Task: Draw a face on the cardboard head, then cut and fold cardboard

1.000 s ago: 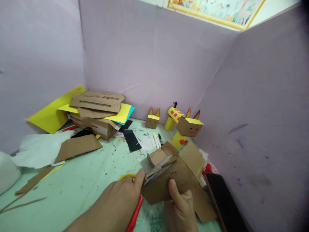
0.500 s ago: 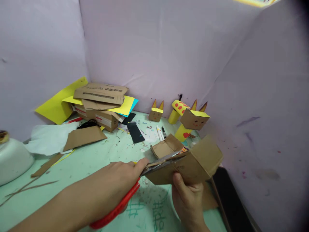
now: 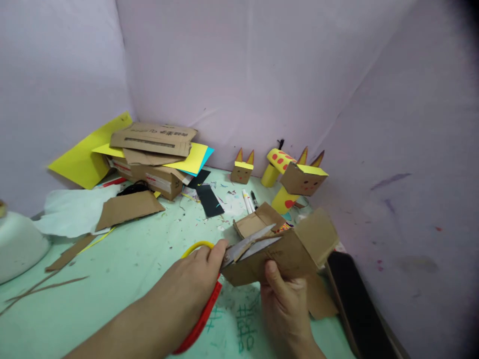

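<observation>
My left hand grips a pair of scissors with one red and one yellow handle loop. The blades are parted along the top edge of a folded piece of cardboard, and a thin strip of cardboard lies between them. From below, my right hand holds that brown piece, its thumb pressed on the near face. Just behind it sits an open cardboard tray-like piece, partly covered by the blades.
Against the back wall stand a small cardboard head with ears and a yellow spotted paper animal. Markers and black paper lie nearby. Stacked cardboard fills the back left. At right lies a dark elongated object.
The scissor blades have opened wider, and the yellow loop now shows above my left hand. My right hand and the cardboard have shifted slightly left in view.
</observation>
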Demonstrator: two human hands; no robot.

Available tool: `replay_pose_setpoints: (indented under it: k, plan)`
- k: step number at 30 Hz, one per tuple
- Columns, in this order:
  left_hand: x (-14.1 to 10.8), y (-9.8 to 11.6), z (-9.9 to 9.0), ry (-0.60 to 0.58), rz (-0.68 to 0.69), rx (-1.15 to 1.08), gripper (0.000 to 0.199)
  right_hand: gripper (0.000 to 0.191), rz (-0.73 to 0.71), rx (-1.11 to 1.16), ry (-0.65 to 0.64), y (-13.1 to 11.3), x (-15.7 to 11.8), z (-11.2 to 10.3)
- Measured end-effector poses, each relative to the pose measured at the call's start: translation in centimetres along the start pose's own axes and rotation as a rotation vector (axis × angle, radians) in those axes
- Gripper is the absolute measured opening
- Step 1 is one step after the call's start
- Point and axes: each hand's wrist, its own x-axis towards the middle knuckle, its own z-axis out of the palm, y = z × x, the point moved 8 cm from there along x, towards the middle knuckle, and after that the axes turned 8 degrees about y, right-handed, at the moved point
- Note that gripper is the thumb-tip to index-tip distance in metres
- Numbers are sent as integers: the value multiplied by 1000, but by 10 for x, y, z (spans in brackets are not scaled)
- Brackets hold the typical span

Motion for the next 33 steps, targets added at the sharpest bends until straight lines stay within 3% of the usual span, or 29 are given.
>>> replay_pose_setpoints:
  k: [4, 8, 14, 18, 27, 33]
  plan:
    - [-8, 6, 11, -27, -116, 243, 77, 48, 25, 11, 13, 3, -1, 1]
    - [-7, 6, 16, 0, -164, 246, 75, 51, 30, 15, 29, 0, -2, 4]
    - [-3, 0, 29, 119, -2, 224, 76, 56, 63, 53, -26, -1, -4, 11]
    - [-4, -2, 35, 133, 74, 213, 84, 53, 91, 53, -20, 0, -6, 10]
    - [1, 1, 36, 13, 68, 208, 86, 57, 125, 67, 23, 5, -6, 7]
    - [0, -2, 40, 84, 74, 83, 85, 58, 121, 70, 27, 5, -6, 7]
